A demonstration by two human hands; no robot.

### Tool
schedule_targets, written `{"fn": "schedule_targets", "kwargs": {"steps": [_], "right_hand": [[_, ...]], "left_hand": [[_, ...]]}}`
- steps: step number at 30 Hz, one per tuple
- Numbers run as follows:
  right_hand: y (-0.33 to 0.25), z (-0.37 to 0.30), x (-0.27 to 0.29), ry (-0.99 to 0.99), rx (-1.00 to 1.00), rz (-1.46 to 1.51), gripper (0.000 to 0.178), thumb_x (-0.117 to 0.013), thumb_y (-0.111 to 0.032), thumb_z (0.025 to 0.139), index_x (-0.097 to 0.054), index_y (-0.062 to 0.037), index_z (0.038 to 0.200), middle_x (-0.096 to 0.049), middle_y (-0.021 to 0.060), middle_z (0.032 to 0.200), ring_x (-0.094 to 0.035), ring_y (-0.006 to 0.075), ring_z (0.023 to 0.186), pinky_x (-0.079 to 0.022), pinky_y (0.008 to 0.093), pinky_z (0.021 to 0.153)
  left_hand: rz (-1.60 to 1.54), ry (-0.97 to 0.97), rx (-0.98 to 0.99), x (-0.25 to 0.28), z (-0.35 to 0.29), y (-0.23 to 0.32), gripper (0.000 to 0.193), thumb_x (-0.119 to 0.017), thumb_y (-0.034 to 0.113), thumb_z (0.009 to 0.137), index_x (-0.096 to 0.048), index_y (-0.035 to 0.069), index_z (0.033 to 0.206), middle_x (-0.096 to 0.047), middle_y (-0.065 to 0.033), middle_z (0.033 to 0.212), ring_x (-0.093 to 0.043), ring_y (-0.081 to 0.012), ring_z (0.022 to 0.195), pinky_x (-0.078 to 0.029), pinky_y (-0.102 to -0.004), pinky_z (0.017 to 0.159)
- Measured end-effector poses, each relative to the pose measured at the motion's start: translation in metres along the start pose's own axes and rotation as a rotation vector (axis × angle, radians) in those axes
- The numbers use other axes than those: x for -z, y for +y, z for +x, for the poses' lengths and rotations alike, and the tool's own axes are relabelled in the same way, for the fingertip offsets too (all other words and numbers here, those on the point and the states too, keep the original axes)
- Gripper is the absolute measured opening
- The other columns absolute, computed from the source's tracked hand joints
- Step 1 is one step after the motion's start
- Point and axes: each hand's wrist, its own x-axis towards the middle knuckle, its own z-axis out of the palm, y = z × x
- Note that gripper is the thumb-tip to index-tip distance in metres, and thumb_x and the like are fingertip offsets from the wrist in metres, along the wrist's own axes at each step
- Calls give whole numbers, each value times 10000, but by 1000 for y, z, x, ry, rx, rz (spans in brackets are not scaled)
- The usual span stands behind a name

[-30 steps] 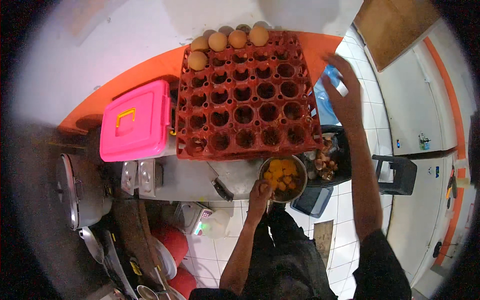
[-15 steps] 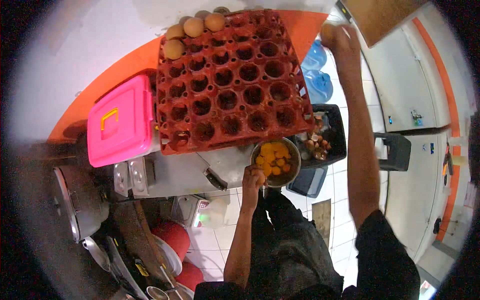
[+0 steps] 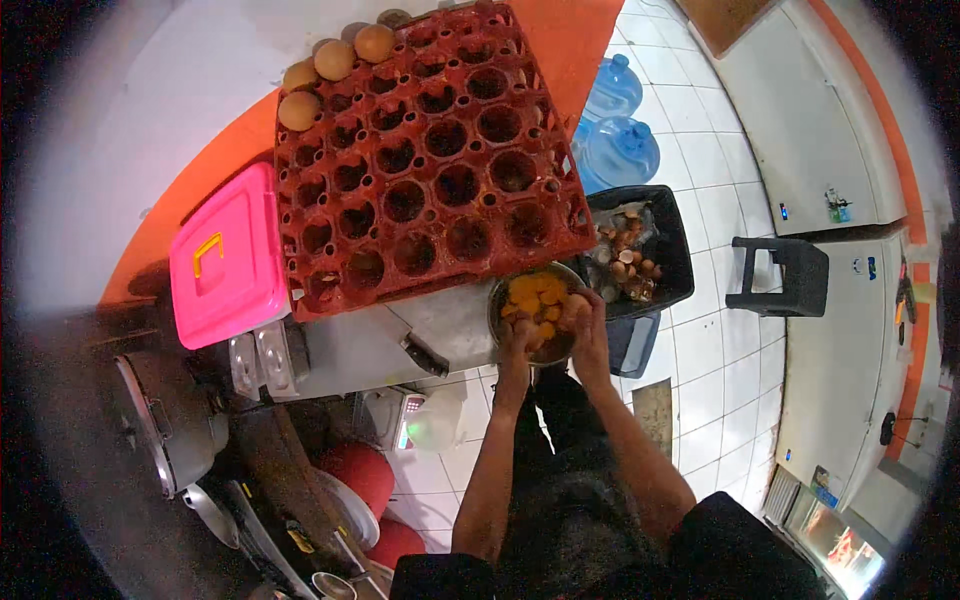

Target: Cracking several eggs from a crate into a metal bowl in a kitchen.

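Note:
A round metal bowl (image 3: 495,303) with several raw egg yolks (image 3: 538,289) in it stands at the front edge of the counter. Over its right side my right hand (image 3: 592,338) is closed around a brown egg (image 3: 576,308). My left hand (image 3: 514,352) is at the bowl's near left side, its fingers curled around what looks like another egg, mostly hidden by the fingers. Behind the bowl lies a large red plastic egg tray (image 3: 430,190), its cups mostly bare. Several brown eggs (image 3: 334,61) sit at its far left corner.
A black bin (image 3: 683,240) of eggshells (image 3: 625,262) stands right of the bowl. On the counter, a knife (image 3: 425,355) lies left of it, near a pink lidded box (image 3: 225,260) and metal containers (image 3: 275,355). Blue water bottles (image 3: 620,150) and a dark stool (image 3: 800,278) stand on the floor.
My right hand has come down from the far right, beyond the tray, to the bowl with an egg. My left hand has shifted slightly over the bowl's near edge. The view has turned a little.

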Motion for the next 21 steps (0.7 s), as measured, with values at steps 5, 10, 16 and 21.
{"fn": "schedule_targets", "kwargs": {"steps": [5,10,16,21], "right_hand": [[37,25,33,-240,-67,-127,503,-374,-427,984,-465,-9,1248,-558,139,1118,-544,200,1025,-453,310,869],[19,25,25,-445,-202,-162,422,-518,-342,940,-541,2,1184,-624,140,1103,-588,229,997,-450,334,894],[-16,22,28,-675,-180,-80,399,-644,-195,861,-549,-18,1206,-629,98,1118,-588,200,1005,-459,328,909],[-10,25,27,-630,-161,-181,431,-680,-245,829,-569,-27,1184,-654,108,1057,-612,197,947,-479,333,868]], "left_hand": [[0,-106,231,11,3,22,374,-617,312,882,-572,46,1141,-595,-77,1036,-546,-155,969,-448,-319,863],[283,-196,71,18,4,29,419,-688,272,834,-596,84,1196,-635,-79,1074,-588,-181,962,-467,-324,878],[293,-148,134,21,4,48,376,-712,288,814,-645,70,1113,-657,-94,1023,-608,-176,927,-486,-309,839],[315,-165,88,23,5,41,427,-753,319,766,-653,34,1068,-659,-96,993,-611,-151,877,-502,-283,774]]}}
